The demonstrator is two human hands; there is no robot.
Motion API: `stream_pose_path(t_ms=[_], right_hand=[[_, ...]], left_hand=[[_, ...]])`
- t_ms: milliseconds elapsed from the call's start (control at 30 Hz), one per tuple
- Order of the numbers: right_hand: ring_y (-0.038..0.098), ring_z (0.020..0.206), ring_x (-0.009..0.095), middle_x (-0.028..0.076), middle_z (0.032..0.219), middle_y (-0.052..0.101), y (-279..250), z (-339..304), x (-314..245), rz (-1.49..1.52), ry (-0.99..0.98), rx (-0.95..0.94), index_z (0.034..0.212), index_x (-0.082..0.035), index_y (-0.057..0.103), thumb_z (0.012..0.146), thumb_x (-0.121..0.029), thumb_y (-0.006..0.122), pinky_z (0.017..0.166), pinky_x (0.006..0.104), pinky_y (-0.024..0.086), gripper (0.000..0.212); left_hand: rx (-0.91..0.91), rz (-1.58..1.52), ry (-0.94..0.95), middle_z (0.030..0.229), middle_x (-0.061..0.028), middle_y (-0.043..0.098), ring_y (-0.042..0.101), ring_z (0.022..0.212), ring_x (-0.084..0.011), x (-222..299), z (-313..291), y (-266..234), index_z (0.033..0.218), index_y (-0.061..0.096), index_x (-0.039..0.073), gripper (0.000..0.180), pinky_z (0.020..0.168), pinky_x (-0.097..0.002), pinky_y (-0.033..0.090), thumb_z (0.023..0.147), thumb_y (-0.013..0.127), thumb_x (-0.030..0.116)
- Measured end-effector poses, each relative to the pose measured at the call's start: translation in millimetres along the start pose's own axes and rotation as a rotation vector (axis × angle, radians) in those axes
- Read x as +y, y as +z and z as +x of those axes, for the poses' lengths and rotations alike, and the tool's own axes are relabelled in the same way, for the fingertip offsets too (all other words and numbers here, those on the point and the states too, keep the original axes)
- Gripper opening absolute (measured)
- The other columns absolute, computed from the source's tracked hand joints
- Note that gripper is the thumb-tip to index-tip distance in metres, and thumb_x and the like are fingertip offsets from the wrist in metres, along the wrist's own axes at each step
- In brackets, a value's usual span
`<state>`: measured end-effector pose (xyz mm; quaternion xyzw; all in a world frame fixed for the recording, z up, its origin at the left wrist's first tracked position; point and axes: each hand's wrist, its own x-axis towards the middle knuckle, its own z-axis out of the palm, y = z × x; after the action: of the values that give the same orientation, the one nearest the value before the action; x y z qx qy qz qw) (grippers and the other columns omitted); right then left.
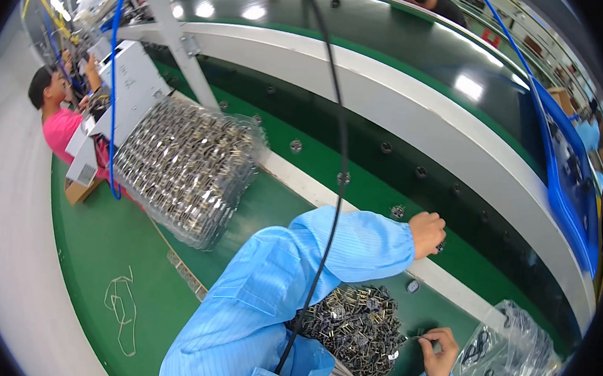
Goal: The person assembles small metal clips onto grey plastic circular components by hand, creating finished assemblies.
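Your left hand (427,235): curled over the green conveyor belt (371,196), hold unclear. Your right hand (437,343): pinching a small metal component (416,335) beside the dark, gold-pinned component heap (358,325); loose fingertips could drop it.

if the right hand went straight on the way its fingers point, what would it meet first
Likely the pile of small metal-pinned components, just left of the right hand; the small part it pinches would touch first, though height is hard to judge.
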<state>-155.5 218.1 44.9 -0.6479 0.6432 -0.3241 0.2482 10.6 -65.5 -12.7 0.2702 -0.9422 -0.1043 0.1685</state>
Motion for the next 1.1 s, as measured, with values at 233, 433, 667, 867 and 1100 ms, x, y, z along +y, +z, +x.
stream_pose_path(t_ms=[233,433,667,867,1100], right_hand=[[0.059,0.093,0.033,0.011,0.095,0.062,13.4,6.4,32.2,-0.724,-0.197,0.415,0.093,-0.005,0.061,0.082,0.000,0.075,0.085,0.0453,0.041,0.019],[0.058,0.092,0.034,0.013,0.096,0.061,23.1,13.8,16.8,-0.686,-0.240,0.318,0.097,-0.002,0.062,0.086,-0.002,0.072,0.086,0.0462,0.043,0.016],[0.059,0.089,0.036,0.016,0.095,0.061,30.1,16.3,36.8,-0.287,-0.059,0.379,0.097,-0.001,0.064,0.089,0.002,0.069,0.081,0.0436,0.047,0.009],[0.061,0.084,0.035,0.016,0.089,0.063,32.8,30.3,29.6,-0.272,-0.067,0.485,0.090,-0.002,0.067,0.084,0.003,0.073,0.076,0.0418,0.049,0.011],[0.061,0.090,0.032,0.009,0.093,0.064,33.2,34.9,27.6,-0.303,-0.086,0.488,0.090,-0.007,0.069,0.079,0.000,0.075,0.080,0.0418,0.045,0.014]], left_hand=[[-0.300,-0.139,0.066,0.118,-0.0228,0.060,0.069,0.096,-0.0358,47.6,-16.0,-60.1,0.119,0.062,0.003,0.061,0.076,-0.0455,0.055,0.074,0.088,0.034],[-0.351,-0.161,0.336,0.115,-0.0270,0.061,0.071,0.098,-0.0406,53.1,-29.4,-8.7,0.112,0.065,-0.001,0.051,0.077,-0.0532,0.058,0.075,0.087,0.026],[-0.286,-0.338,0.458,0.113,-0.0135,0.058,0.065,0.106,-0.0337,70.1,-33.3,10.5,0.115,0.066,0.011,0.041,0.084,-0.0480,0.056,0.078,0.083,0.021],[-0.198,-0.582,0.371,0.113,-0.0119,0.059,0.063,0.105,-0.0360,66.2,-38.1,13.1,0.112,0.062,0.012,0.047,0.083,-0.0478,0.054,0.075,0.088,0.025],[-0.167,-0.606,0.409,0.111,-0.0059,0.063,0.066,0.100,-0.0311,60.2,-43.7,-1.6,0.113,0.067,0.015,0.038,0.081,-0.0429,0.055,0.080,0.084,0.019]])
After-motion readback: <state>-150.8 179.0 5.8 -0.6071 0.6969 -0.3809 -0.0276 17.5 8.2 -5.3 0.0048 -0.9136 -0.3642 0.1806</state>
